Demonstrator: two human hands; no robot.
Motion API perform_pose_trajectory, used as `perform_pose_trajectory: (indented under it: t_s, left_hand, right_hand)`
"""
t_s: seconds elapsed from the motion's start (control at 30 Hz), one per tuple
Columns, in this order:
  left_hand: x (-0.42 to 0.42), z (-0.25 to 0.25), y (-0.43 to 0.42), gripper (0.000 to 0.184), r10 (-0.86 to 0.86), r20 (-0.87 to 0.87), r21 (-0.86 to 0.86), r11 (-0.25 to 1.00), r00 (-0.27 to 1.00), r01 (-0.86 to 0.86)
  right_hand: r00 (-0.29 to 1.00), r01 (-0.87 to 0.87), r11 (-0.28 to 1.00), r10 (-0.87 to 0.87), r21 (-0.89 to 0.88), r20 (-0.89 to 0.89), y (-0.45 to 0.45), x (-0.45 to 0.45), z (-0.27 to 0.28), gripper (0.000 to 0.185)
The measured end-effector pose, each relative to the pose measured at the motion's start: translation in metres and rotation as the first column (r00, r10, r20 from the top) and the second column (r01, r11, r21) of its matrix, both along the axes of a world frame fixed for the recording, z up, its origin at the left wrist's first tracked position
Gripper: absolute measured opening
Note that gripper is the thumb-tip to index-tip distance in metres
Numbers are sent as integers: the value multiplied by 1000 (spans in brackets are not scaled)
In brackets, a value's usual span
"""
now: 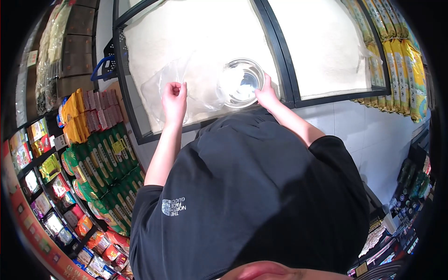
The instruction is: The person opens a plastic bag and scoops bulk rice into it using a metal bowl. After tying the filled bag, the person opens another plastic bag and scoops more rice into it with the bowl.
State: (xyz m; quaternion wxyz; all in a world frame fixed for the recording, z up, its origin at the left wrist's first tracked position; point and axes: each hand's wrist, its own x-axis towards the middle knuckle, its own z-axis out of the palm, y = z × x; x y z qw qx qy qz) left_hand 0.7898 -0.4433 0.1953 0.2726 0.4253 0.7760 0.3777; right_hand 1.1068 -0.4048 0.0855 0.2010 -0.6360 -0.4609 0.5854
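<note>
My left hand [174,100] has its fingers pinched on a clear plastic bag [165,77], which spreads out around it and reaches toward the bowl. In my right hand [267,95] is a shiny round metal bowl [241,83], gripped at its right side. The bag's edge lies against or just beside the bowl's left side; I cannot tell whether they touch. Both hands are over a black-framed bin [133,112] filled with what looks like white rice [186,32]. The bowl's inside is bright with reflections, so its contents are unclear.
A second framed bin [322,46] of white grain adjoins on the right, with yellow packs [401,70] beyond it. Green packs [107,168] and yellow packs [74,116] are stacked at the left by shelves of small packets [53,186]. A blue handle [103,67] sits by the bin's left edge.
</note>
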Motion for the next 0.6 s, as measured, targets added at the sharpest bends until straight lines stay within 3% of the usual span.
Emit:
perform_pose_trajectory:
  t_s: [0.03,0.17,0.27,0.3,0.33,0.43,0.6]
  left_hand:
    - [0,1,-1,21,10,31,-4,1000,999,-10]
    - [0,6,0,20,32,88,10,999,996,-33]
    - [3,10,4,18,42,74,26,999,996,-44]
    - [6,11,7,17,49,73,35,998,996,-52]
    - [8,10,8,17,40,88,34,998,995,-43]
    - [14,1,11,17,10,105,25,1000,994,-13]
    - [31,-1,18,16,-28,108,22,999,994,26]
  right_hand:
    - [997,43,994,-49,-101,-55,1,-1,12,83]
    - [989,104,992,-111,-72,-97,1,15,13,79]
    - [992,120,992,-119,30,-43,6,37,26,75]
    - [979,169,979,-154,110,-130,11,54,20,72]
    - [991,130,984,-125,121,-48,16,61,43,71]
    - [980,155,958,-118,243,-164,24,71,48,72]
    - [985,94,951,-47,294,-164,29,34,98,79]
